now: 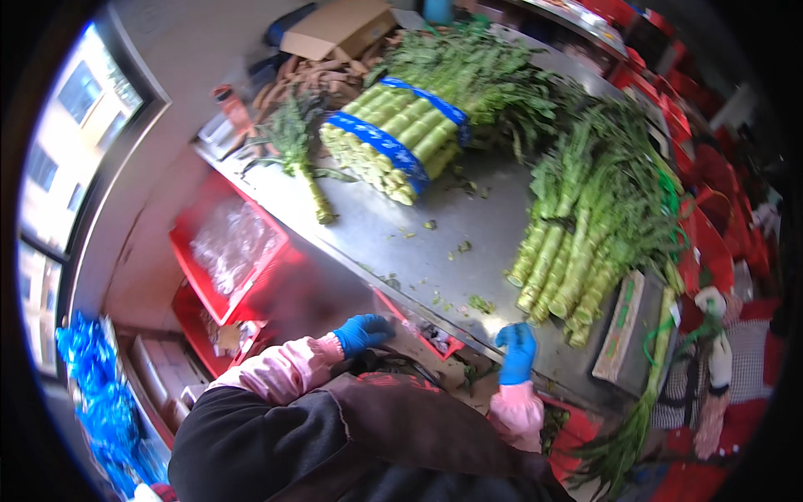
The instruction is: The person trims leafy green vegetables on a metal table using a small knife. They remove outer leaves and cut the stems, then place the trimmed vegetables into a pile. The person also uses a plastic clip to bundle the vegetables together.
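Note:
My left hand [364,334], in a blue glove, hovers before my apron, short of the table's front edge, with fingers loosely curved and nothing seen in it. At the edge of the metal table [370,238] is my right hand [519,352], also gloved in blue, thumb apart and no object visible in it. Just beyond it lies a loose pile of celtuce stalks [558,270], cut ends towards me. Farther back rests a large celtuce bundle [401,128], bound by two blue printed bands. One single celtuce stalk [317,194] lies left of the bundle.
Red crates [285,241] stand below the table's left side, the upper one holding clear plastic. A cardboard box [339,28] sits behind brown roots [313,81]. Leaf scraps [480,304] dot the tabletop. At right, a co-worker's gloved hand [712,301] is near a celtuce stalk [662,339].

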Demonstrator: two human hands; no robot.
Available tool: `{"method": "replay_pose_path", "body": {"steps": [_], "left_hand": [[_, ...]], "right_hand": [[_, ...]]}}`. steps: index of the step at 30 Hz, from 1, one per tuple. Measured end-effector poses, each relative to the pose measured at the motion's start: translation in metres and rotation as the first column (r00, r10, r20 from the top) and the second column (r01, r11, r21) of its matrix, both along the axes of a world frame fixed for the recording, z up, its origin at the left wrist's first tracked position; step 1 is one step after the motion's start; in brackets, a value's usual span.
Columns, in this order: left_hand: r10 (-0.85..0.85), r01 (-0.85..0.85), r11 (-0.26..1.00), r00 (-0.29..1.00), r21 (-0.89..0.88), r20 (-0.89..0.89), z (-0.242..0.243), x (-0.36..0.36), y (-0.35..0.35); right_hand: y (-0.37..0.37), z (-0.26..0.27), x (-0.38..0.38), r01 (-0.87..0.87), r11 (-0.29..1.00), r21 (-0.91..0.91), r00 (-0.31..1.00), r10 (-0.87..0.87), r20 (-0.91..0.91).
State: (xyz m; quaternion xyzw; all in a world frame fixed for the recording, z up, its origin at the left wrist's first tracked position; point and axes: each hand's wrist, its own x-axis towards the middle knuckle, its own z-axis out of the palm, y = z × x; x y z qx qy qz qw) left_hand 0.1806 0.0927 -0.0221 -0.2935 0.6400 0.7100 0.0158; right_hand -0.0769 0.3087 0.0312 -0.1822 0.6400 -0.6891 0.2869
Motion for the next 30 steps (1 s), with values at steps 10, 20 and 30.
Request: {"method": "replay_pose_path", "body": {"steps": [10,20,30], "left_hand": [[-0.776,0.880,0.223,0.421,-0.419,0.470,-0.012,-0.071,-0.070],[-0.756,0.681,0.410,0.626,-0.606,0.192,-0.036,-0.041,-0.111],[-0.826,0.742,0.223,0.488,-0.632,0.282,-0.012,-0.049,-0.149]], "right_hand": [[-0.058,-0.016,0.102,-0.392,0.916,0.092,0.888,0.350,0.298],[-0.164,-0.058,0.169,-0.725,0.637,0.263,0.688,0.690,0.225],[-0.212,-0.053,0.155,-0.711,0.599,0.370,0.699,0.658,0.280]]}}
